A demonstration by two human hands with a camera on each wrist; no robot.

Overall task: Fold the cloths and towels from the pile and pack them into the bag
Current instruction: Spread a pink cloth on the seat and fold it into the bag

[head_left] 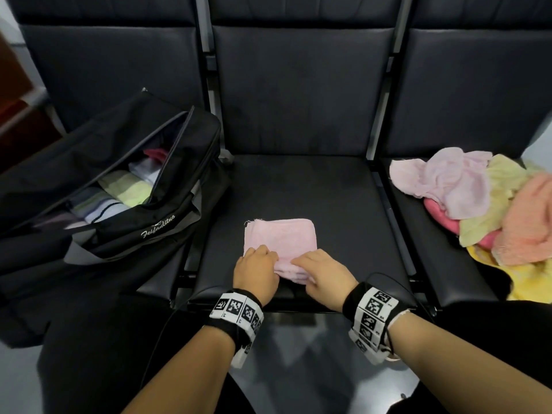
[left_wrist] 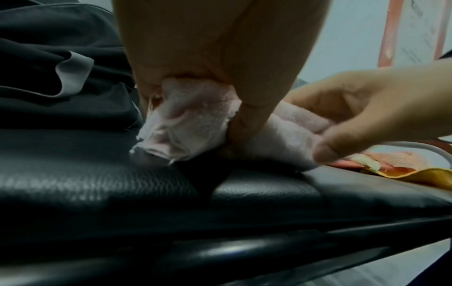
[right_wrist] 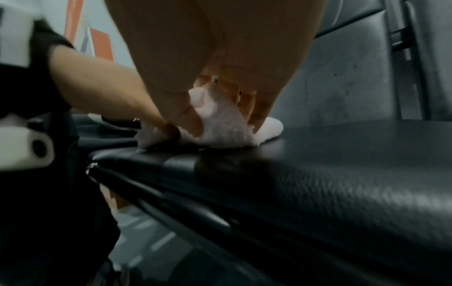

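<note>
On the left seat a black duffel bag [head_left: 113,186] lies unzipped, its opening turned up and toward the middle seat. Folded cloths [head_left: 119,192] show inside it: striped, pale green, white and a bit of red.

On the black middle seat [head_left: 343,204] lies a pink towel [head_left: 280,237], folded into a thick, nearly square pad near the seat's front edge. Both forearms reach forward from the bottom of the head view, each wearing a black wristband with printed markers, and both hands sit palm-down on the towel's near edge.

The left hand [head_left: 256,271] is at the near left corner. The left wrist view shows its fingers curled over the layered edge from above with the thumb [left_wrist: 252,108] pressed in from below, so the corner is pinched and slightly raised off the seat.

The right hand [head_left: 324,274] is just beside it, on the near right part of the edge. Its fingers are bent over the top and its thumb is tucked under, gripping the fold; the right wrist view shows towel bunched between thumb and fingers.

On the right seat an unfolded pile of towels [head_left: 484,204] is heaped, in light pink, pale yellow, hot pink, peach and bright yellow, well apart from the hands.
</note>
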